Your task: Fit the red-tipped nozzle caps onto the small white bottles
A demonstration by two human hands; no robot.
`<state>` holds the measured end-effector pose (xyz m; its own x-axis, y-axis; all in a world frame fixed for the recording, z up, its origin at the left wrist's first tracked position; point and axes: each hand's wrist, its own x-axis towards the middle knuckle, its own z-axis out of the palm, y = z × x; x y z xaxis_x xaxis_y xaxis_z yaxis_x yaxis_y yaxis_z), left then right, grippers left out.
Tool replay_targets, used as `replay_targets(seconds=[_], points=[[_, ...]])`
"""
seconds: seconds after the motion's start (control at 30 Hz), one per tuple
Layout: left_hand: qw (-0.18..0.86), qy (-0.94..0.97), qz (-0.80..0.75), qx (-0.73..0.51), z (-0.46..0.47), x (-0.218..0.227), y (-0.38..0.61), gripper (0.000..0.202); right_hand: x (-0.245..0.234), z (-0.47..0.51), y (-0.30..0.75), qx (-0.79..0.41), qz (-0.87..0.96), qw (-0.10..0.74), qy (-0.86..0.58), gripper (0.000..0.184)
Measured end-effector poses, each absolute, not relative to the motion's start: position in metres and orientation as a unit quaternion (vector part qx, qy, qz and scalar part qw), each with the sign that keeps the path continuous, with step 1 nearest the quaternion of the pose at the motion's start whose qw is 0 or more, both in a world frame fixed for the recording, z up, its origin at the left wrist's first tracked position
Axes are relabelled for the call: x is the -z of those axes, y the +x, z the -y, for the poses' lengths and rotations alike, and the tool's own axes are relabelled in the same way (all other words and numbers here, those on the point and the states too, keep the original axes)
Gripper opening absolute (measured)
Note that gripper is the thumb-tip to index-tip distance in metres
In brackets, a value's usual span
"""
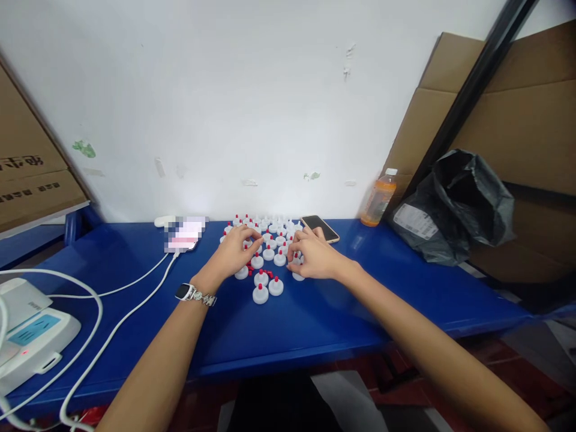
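Right hand (315, 255): fingertips around one red-tipped cap (297, 276); whether gripped, can't tell.
Left hand (233, 251): curled over others; hold hidden.
Caps: dozens, mid-table (396, 288) to back edge.
Bottle (379, 199): one, orange liquid inside.
Bag (450, 243): one, contents unclear.

Round white caps (276, 288) topped with upright red nibs (260, 287) sit flat, two just on the person's side of the loose red tips (270, 274). Beyond those tips more caps crowd together; the farthest appear plain white, though too small to be sure.
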<state>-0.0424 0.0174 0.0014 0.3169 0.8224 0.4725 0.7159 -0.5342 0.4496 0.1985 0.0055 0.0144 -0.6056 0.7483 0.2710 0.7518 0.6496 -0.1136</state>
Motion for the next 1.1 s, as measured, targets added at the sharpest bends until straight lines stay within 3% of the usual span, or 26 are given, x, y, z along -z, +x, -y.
replay_targets(seconds=[0.23,0.53,0.63,0.8,0.9,1.0,1.1], points=[[0.088,0.809,-0.476,-0.333,-0.016,0.0,-0.04,0.029,-0.013,-0.002,0.194,0.039,0.895,0.121,-0.427,0.016],[0.059,0.812,-0.477,-0.331,-0.022,0.006,-0.039,0.031,-0.008,-0.054,0.186,-0.017,0.815,0.255,-0.52,0.022],[0.062,0.814,-0.475,-0.328,-0.023,0.007,-0.037,0.03,-0.008,-0.087,0.174,-0.027,0.792,0.227,-0.567,0.028],[0.061,0.815,-0.472,-0.331,-0.02,0.007,-0.036,0.027,-0.007,-0.105,0.162,-0.052,0.789,0.209,-0.575,0.016],[0.051,0.805,-0.469,-0.36,-0.017,0.007,-0.033,0.026,-0.013,-0.087,0.165,-0.1,0.774,0.288,-0.555,0.013],[0.064,0.794,-0.455,-0.398,-0.013,0.007,-0.028,0.041,-0.017,-0.058,0.169,-0.263,0.737,0.417,-0.463,0.01],[0.127,0.805,-0.425,-0.394,-0.01,0.004,-0.024,0.042,-0.015,-0.033,0.173,-0.382,0.709,0.464,-0.368,0.017]])
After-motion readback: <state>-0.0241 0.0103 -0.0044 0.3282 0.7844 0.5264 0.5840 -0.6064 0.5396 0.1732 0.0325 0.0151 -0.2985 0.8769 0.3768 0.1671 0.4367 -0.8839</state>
